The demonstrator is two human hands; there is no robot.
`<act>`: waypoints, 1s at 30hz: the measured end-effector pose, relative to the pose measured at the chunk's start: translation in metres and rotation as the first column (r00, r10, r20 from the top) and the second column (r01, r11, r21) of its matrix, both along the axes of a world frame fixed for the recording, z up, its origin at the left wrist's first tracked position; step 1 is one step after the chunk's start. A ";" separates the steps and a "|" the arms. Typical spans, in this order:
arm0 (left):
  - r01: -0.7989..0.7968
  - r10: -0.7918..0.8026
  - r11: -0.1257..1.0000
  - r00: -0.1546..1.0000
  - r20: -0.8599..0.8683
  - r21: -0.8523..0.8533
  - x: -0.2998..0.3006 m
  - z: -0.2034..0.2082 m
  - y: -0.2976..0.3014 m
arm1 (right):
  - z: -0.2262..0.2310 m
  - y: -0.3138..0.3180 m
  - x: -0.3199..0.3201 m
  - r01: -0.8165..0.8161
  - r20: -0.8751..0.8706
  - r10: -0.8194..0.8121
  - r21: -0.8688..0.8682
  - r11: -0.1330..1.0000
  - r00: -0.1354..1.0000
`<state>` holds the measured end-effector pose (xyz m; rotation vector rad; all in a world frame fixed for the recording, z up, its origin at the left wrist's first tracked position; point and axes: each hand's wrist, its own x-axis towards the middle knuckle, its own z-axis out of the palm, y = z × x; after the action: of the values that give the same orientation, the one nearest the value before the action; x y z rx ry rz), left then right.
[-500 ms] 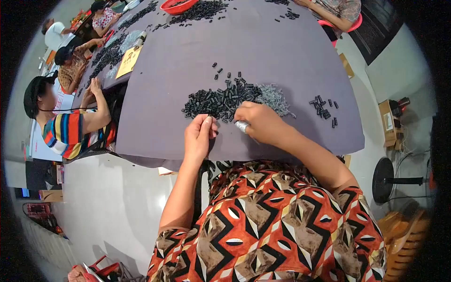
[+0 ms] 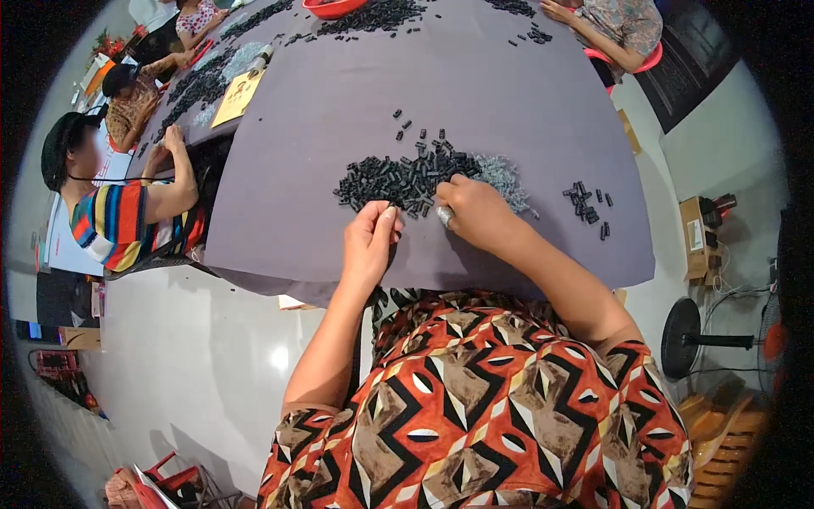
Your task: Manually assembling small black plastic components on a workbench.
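Observation:
A heap of small black cylindrical pieces (image 2: 386, 180) lies on the grey cloth, with a pile of small clear pieces (image 2: 502, 180) against its right side. At the heap's near edge is my left hand (image 2: 371, 236), thumb and forefinger pinched on a small black piece whose dark end shows at the fingertips. My right hand (image 2: 475, 210) is closed in front of the place where the two piles meet. A silvery wrapping or band (image 2: 445, 216) shows at its thumb side. Whatever its fingertips hold is hidden.
A smaller group of black pieces (image 2: 583, 204) lies to the right on the grey-covered table (image 2: 297, 229). A red bowl (image 2: 332, 8) stands at the far side among more black pieces. Co-workers sit at left, including one in a striped shirt (image 2: 127, 219). A black fan (image 2: 681, 338) is at right.
The whole view has shifted slightly. My right hand has turned a little, its fingers closer to the heap's edge. My left hand keeps its pinch at nearly the same spot.

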<state>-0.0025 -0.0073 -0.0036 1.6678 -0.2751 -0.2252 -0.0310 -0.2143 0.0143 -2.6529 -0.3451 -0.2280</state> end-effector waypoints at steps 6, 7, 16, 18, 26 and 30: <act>0.007 -0.009 0.999 0.999 0.039 0.039 -0.003 0.000 -0.001 | -0.005 -0.007 -0.003 0.035 0.041 -0.040 0.126 0.991 0.998; 0.004 -0.006 0.999 0.999 0.037 0.052 -0.004 0.001 -0.001 | -0.006 -0.009 -0.004 0.040 0.057 -0.050 0.165 0.986 0.997; 0.048 -0.061 0.989 0.994 0.090 0.143 -0.007 0.006 -0.003 | 0.003 -0.015 -0.010 0.022 0.078 -0.040 0.224 0.974 0.996; 0.104 -0.115 0.987 0.989 0.091 0.121 -0.011 0.005 -0.005 | 0.021 -0.012 -0.019 0.015 -0.047 0.001 0.351 0.936 0.999; 0.355 -0.352 0.935 0.934 -0.065 0.029 -0.035 0.009 -0.028 | 0.014 -0.023 -0.030 0.070 -0.243 0.298 0.868 0.491 0.923; 0.394 -0.388 0.919 0.913 -0.126 0.026 -0.040 0.016 -0.031 | 0.012 -0.026 -0.033 0.118 -0.292 0.334 0.883 0.454 0.896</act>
<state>-0.0428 -0.0385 0.0129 1.6298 -0.5174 -0.6355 -0.0638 -0.2405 0.0261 -1.5172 -0.1633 0.2029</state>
